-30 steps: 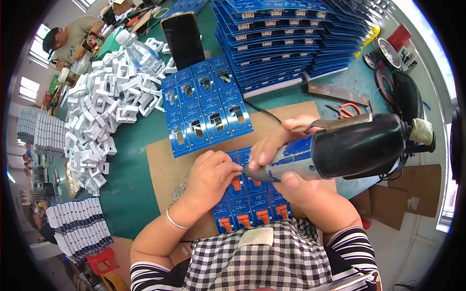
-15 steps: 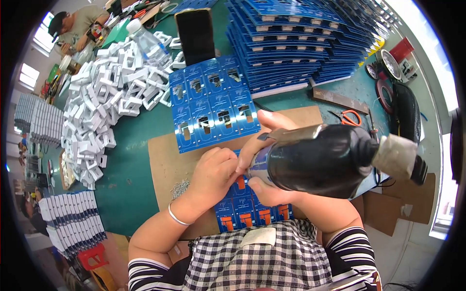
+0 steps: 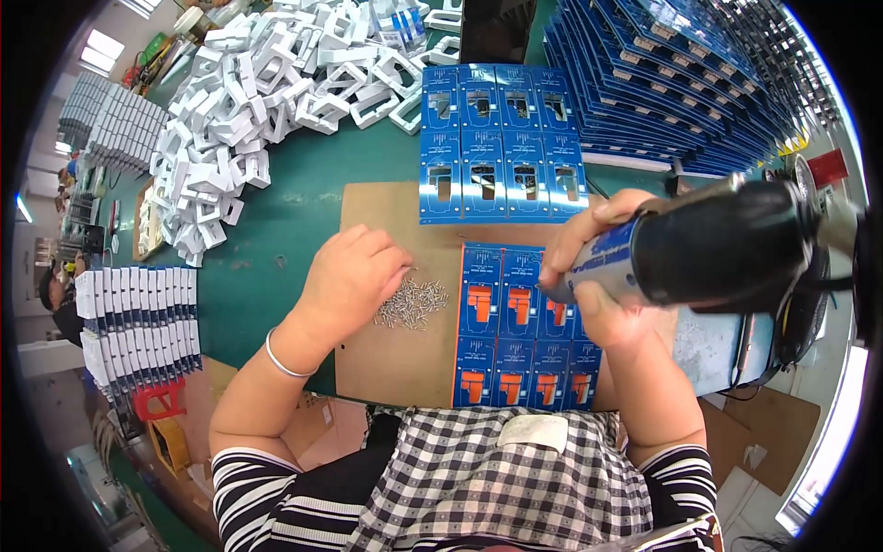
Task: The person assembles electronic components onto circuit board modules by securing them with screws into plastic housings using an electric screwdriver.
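The right hand [image 3: 620, 319] grips a power screwdriver [image 3: 713, 247]; the left hand [image 3: 348, 281] pinches by loose screws [image 3: 414, 307], contents unclear. Orange inserts [image 3: 519, 306] sit in the near circuit-board panel [image 3: 485, 352]; fastening seems unfinished.

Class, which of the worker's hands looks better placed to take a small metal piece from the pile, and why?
Probably the left hand: it reaches right to the metal pile. The right hand grips the power tool and sits farther from the pile.
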`<action>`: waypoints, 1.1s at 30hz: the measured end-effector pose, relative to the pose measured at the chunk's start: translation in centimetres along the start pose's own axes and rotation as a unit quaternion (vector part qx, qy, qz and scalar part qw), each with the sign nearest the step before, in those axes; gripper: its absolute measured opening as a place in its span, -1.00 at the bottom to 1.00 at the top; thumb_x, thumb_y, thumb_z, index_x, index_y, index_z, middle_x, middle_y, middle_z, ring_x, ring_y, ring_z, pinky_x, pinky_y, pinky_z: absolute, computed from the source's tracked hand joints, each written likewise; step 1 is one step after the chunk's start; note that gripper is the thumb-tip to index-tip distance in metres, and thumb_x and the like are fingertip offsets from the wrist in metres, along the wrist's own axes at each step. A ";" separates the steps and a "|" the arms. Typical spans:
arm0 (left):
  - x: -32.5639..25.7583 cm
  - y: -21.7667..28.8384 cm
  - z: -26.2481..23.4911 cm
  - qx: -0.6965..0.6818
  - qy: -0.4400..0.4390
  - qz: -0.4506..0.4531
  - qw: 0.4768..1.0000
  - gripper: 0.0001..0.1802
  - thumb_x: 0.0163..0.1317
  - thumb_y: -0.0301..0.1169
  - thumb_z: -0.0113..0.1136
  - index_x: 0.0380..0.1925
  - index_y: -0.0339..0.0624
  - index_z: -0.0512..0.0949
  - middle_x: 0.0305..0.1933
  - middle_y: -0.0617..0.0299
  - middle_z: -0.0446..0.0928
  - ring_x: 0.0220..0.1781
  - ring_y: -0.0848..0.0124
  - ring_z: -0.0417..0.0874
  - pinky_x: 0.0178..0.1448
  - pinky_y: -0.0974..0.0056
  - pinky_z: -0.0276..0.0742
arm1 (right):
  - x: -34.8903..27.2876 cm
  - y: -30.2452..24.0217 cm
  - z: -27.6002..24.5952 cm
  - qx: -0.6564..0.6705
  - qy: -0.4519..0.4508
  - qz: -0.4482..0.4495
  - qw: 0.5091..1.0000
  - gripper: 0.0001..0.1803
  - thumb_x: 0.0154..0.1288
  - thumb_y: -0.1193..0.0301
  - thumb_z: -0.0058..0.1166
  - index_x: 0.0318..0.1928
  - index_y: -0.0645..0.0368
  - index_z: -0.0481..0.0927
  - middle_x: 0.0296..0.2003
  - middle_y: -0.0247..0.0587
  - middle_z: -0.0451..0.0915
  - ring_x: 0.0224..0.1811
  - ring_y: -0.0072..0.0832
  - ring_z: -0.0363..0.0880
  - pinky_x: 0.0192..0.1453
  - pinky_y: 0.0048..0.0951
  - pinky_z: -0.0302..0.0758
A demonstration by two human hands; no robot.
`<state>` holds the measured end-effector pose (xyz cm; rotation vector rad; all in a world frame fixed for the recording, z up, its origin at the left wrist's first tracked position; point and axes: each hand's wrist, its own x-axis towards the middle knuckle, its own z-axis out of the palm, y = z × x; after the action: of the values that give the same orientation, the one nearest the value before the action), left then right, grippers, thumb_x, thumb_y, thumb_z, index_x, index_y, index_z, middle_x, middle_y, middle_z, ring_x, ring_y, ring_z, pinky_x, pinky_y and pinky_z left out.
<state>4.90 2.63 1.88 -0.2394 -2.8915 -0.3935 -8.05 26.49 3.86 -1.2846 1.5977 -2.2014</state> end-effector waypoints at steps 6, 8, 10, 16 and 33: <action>0.2 0.9 0.9 0.041 -0.032 0.049 0.997 -0.85 -0.07 -0.50 0.35 -0.45 -0.11 0.60 -0.42 0.27 0.51 -0.37 0.27 0.53 -0.27 0.23 0.52 | 0.0 0.4 -1.7 0.132 0.043 0.028 0.990 -0.21 0.11 0.25 0.28 0.25 0.28 0.16 -0.38 -0.18 0.53 -0.40 -0.45 0.58 -0.25 -0.42 0.55; 0.3 1.3 0.8 0.077 -0.048 0.046 0.995 -0.85 -0.08 -0.50 0.34 -0.45 -0.12 0.57 -0.42 0.27 0.50 -0.38 0.27 0.52 -0.27 0.23 0.52 | 0.4 0.1 -2.2 0.182 0.101 0.076 0.975 -0.24 0.12 0.19 0.25 0.23 0.26 0.20 -0.39 -0.16 0.54 -0.41 -0.42 0.58 -0.27 -0.39 0.56; 0.4 1.2 0.8 0.083 -0.048 0.054 0.994 -0.85 -0.08 -0.52 0.32 -0.46 -0.13 0.56 -0.43 0.25 0.51 -0.38 0.26 0.53 -0.28 0.22 0.52 | 0.3 0.2 -2.7 0.204 0.194 0.103 0.954 -0.28 0.11 0.17 0.20 0.20 0.21 0.24 -0.40 -0.16 0.54 -0.43 -0.37 0.58 -0.27 -0.32 0.56; 2.8 5.0 1.4 -0.178 -0.022 0.007 0.984 -0.85 -0.06 -0.59 0.27 -0.43 -0.17 0.57 -0.47 0.21 0.56 -0.37 0.22 0.57 -0.28 0.20 0.53 | -1.6 -1.8 -4.6 0.254 0.304 0.043 0.917 -0.35 0.13 0.13 0.14 0.18 0.11 0.26 -0.42 -0.19 0.50 -0.45 -0.30 0.54 -0.26 -0.20 0.55; 6.4 8.4 5.6 -0.227 0.009 0.066 0.972 -0.84 -0.02 -0.58 0.30 -0.38 -0.18 0.58 -0.21 0.21 0.54 -0.13 0.18 0.50 -0.05 0.18 0.47 | -3.5 -3.3 -4.1 0.197 0.210 -0.040 0.957 -0.19 0.16 0.28 0.28 0.28 0.28 0.10 -0.32 -0.06 0.55 -0.34 -0.29 0.62 -0.18 -0.27 0.61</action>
<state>-0.75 13.07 0.14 -0.4925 -2.7075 -1.0220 -7.55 32.75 4.37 -0.8211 1.1267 -2.7989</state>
